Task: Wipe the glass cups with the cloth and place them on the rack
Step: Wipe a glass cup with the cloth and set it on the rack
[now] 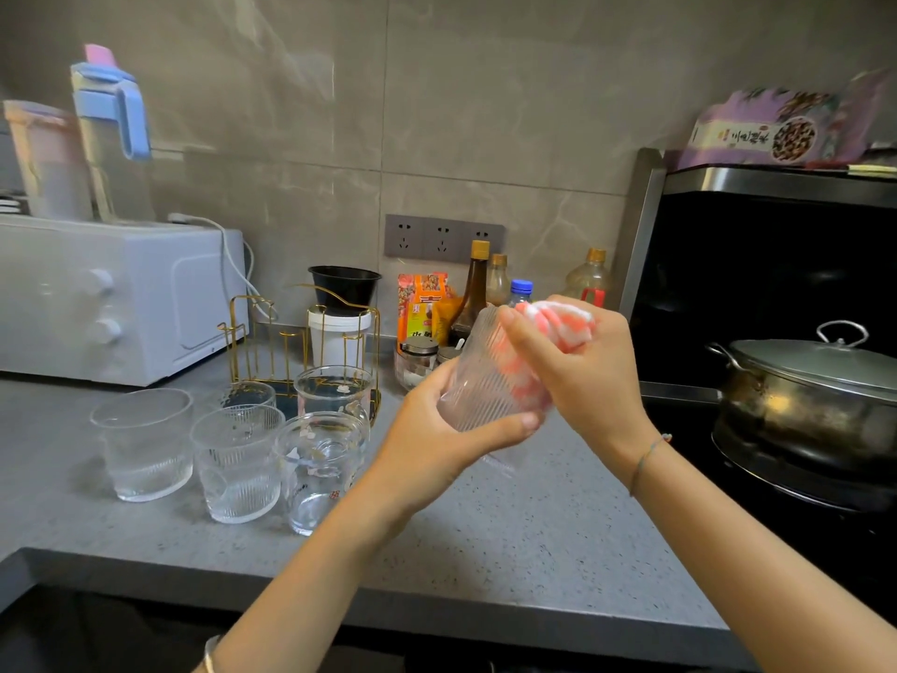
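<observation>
My left hand (437, 429) grips a ribbed glass cup (478, 381), held tilted above the grey counter. My right hand (577, 366) holds a pink and white cloth (563, 323), part of which is stuffed inside the cup. Several other glass cups stand on the counter at the left: a wide one (143, 444), a ribbed one (238, 463), a clear mug (318, 468) and two more behind (335, 391). The gold wire rack (272, 342) stands behind them with no cups on its pegs.
A white microwave (111, 298) with jugs on top fills the left. Behind the rack sit a white tub with a black bowl (342, 308), sauce bottles (475, 293) and jars. A lidded steel pot (810, 395) stands on the black hob at the right. The counter edge (437, 604) runs along the front.
</observation>
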